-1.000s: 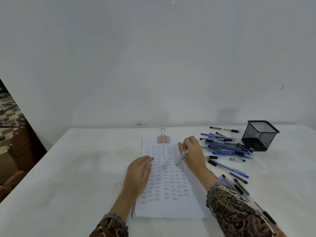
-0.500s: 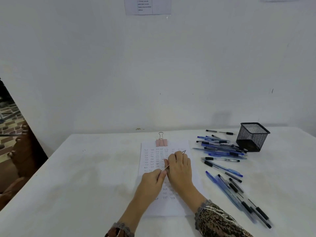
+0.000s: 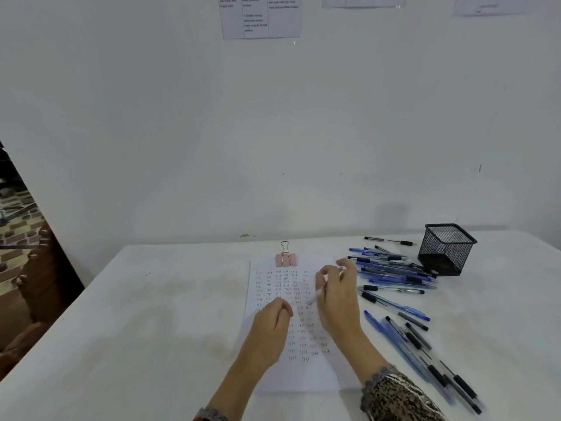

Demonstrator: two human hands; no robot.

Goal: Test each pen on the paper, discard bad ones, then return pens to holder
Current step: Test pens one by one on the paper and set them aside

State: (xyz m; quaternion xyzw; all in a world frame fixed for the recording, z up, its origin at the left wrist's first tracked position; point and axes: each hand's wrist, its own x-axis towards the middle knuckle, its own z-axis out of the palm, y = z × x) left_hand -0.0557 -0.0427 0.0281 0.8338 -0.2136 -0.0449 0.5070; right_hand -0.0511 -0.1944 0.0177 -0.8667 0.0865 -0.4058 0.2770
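A white sheet of paper (image 3: 274,375), covered with rows of small written words, lies in front of me under a pink binder clip (image 3: 285,259). My right hand (image 3: 337,299) is raised over the sheet's right half and grips a pale pen (image 3: 315,297), which is blurred and points down-left. My left hand (image 3: 271,326) rests on the paper with its fingers curled round what looks like the pen's cap. The black mesh holder (image 3: 445,250) stands at the back right. Beside it lies a pile of blue and black pens (image 3: 391,268).
More pens (image 3: 425,354) lie in a loose row to the right of the paper, reaching toward the table's near edge. A single black pen (image 3: 388,240) lies by the wall. The white table meets a wall with printed sheets (image 3: 261,16). Dark wooden furniture (image 3: 39,284) stands left.
My hands were joined on the pen half a second ago and have pulled apart. The right hand moved up and right with the pen, and the left stayed low on the paper.
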